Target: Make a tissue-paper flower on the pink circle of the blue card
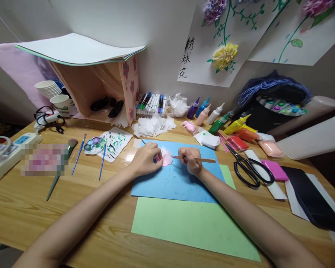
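My left hand (146, 159) rests on the blue sheet (167, 186), fingers curled against the left side of a small pink and white paper flower (166, 157). My right hand (191, 159) is closed around a thin wooden stick (206, 160) with a rounded end. This stick points left, and its thin reddish tip meets or nearly meets the flower's right edge. Beneath the blue sheet lies a green sheet (190, 227).
Scissors (244, 167) and a black phone (315, 197) lie to the right. Several paint bottles (216, 113) and torn white paper pieces (153, 126) line the back. On the left are paintbrushes (78, 154), a power strip (13, 156) and an open pink box (92, 89).
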`<state>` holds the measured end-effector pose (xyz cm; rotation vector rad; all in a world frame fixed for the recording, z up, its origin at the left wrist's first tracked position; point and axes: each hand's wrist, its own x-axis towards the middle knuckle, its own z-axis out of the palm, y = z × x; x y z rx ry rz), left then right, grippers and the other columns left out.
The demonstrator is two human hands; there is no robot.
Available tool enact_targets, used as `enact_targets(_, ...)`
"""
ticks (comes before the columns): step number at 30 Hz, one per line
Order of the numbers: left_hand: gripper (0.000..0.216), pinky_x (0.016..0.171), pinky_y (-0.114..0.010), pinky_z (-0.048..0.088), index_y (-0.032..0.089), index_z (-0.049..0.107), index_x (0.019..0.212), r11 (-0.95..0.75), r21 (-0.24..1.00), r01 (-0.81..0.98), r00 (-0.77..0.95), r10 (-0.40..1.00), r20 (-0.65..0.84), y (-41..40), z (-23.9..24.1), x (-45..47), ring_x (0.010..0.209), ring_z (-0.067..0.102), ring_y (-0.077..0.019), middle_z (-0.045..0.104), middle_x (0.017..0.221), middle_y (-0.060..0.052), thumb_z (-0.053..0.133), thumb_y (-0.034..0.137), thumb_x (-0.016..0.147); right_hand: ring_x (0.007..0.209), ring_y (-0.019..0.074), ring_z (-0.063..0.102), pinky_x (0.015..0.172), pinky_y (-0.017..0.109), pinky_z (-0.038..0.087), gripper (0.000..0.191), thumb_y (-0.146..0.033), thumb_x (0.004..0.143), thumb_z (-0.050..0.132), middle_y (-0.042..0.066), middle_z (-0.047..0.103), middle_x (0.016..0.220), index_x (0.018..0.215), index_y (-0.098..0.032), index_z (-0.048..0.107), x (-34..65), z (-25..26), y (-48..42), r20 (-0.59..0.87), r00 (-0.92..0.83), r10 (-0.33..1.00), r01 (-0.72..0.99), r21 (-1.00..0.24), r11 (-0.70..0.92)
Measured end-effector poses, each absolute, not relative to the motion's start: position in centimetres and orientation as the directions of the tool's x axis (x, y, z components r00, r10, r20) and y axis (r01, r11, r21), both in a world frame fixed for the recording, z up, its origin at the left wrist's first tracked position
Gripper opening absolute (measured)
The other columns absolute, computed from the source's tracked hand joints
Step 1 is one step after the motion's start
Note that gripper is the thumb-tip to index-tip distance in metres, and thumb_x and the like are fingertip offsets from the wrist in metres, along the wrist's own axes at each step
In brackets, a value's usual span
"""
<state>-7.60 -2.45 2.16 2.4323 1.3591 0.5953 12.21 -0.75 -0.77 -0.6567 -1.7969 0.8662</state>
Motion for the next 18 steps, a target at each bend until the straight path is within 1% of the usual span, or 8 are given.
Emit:
enact_targets(2, 0.007, 0.067, -0.029, 0.037, 0.018, 0.058, 0.069, -0.508, 0.425, 0.749, 0.458, 0.861, 0.222, -2.42, 2.06, -7.46, 0.076, 0.047, -0.0166, 0.053, 0.071, -0.002, 0.055, 0.022, 0.074, 0.044, 0.0104, 0.038, 0.051, 0.027, 0.033, 0.048, -0.033, 0.095, 0.024, -0.001, 0.04, 0.047, 0.051, -0.02, 0.04, 12.01, -0.61, -0.89, 0.588, -0.449, 0.673, 0.081, -0.723, 0.686)
enact_targets(4, 0.007, 0.066, -0.029, 0.036, 0.018, 0.057, 0.068, -0.505, 0.414, 0.758, 0.452, 0.863, 0.225, -2.34, 2.01, -7.4, 0.076, 0.047, -0.0166, 0.053, 0.071, -0.002, 0.054, 0.021, 0.073, 0.047, 0.0106, 0.04, 0.053, 0.026, 0.034, 0.046, -0.03, 0.095, 0.022, 0.0, 0.043, 0.05, 0.055, -0.02, 0.041, 11.8, -0.56, -0.88, 0.591, -0.524, 0.614, 0.146, -0.648, 0.748)
enact_targets(6, 0.006, 0.066, -0.029, 0.036, 0.018, 0.056, 0.067, -0.505, 0.407, 0.761, 0.453, 0.863, 0.225, -2.25, 2.01, -7.4, 0.075, 0.046, -0.0166, 0.053, 0.071, -0.002, 0.054, 0.02, 0.073, 0.05, 0.0113, 0.043, 0.055, 0.026, 0.035, 0.044, -0.03, 0.096, 0.021, 0.0, 0.045, 0.052, 0.057, -0.02, 0.041, 11.63, -0.64, -0.77, 0.565, -0.574, 0.593, 0.213, -0.596, 0.774)
enact_targets(8, 0.006, 0.065, -0.029, 0.036, 0.018, 0.056, 0.067, -0.506, 0.408, 0.76, 0.452, 0.862, 0.229, -2.18, 2.0, -7.42, 0.075, 0.046, -0.0167, 0.052, 0.07, -0.002, 0.055, 0.02, 0.072, 0.051, 0.012, 0.044, 0.056, 0.027, 0.035, 0.044, -0.032, 0.096, 0.02, 0.001, 0.046, 0.052, 0.058, -0.02, 0.04, 11.51, -0.77, -0.63, 0.537, -0.604, 0.59, 0.252, -0.573, 0.78)
enact_targets(11, 0.008, 0.066, -0.029, 0.036, 0.018, 0.055, 0.067, -0.507, 0.413, 0.757, 0.443, 0.862, 0.247, -2.15, 1.94, -7.41, 0.075, 0.047, -0.0168, 0.053, 0.072, -0.002, 0.055, 0.022, 0.073, 0.051, 0.0124, 0.044, 0.056, 0.027, 0.034, 0.046, -0.037, 0.095, 0.019, 0.001, 0.046, 0.052, 0.058, -0.02, 0.04, 11.41, -0.84, -0.53, 0.496, -0.617, 0.611, 0.285, -0.583, 0.761)
enact_targets(14, 0.009, 0.067, -0.029, 0.036, 0.018, 0.054, 0.069, -0.501, 0.426, 0.753, 0.423, 0.865, 0.268, -2.12, 1.89, -7.42, 0.076, 0.048, -0.0171, 0.053, 0.075, -0.003, 0.056, 0.026, 0.074, 0.052, 0.0127, 0.044, 0.057, 0.026, 0.033, 0.048, -0.044, 0.094, 0.021, 0.001, 0.047, 0.054, 0.058, -0.021, 0.042, 11.37, -0.75, -0.56, 0.445, -0.599, 0.666, 0.316, -0.633, 0.707)
enact_targets(16, 0.01, 0.069, -0.029, 0.037, 0.018, 0.054, 0.074, -0.477, 0.457, 0.751, 0.385, 0.878, 0.285, -1.99, 1.82, -7.54, 0.079, 0.048, -0.0176, 0.054, 0.079, -0.003, 0.055, 0.027, 0.076, 0.054, 0.0132, 0.044, 0.059, 0.027, 0.033, 0.049, -0.048, 0.093, 0.022, 0.002, 0.048, 0.055, 0.058, -0.021, 0.043, 11.35, -0.73, -0.58, 0.413, -0.581, 0.701, 0.338, -0.661, 0.67)
enact_targets(18, 0.009, 0.071, -0.029, 0.037, 0.018, 0.051, 0.078, -0.417, 0.516, 0.749, 0.302, 0.907, 0.294, -1.71, 1.56, -7.79, 0.08, 0.049, -0.0175, 0.054, 0.082, -0.004, 0.05, 0.027, 0.079, 0.054, 0.0139, 0.045, 0.06, 0.027, 0.034, 0.05, -0.049, 0.093, 0.02, 0.002, 0.048, 0.055, 0.058, -0.021, 0.043, 11.31, -0.77, -0.56, 0.393, -0.574, 0.718, 0.358, -0.668, 0.653)
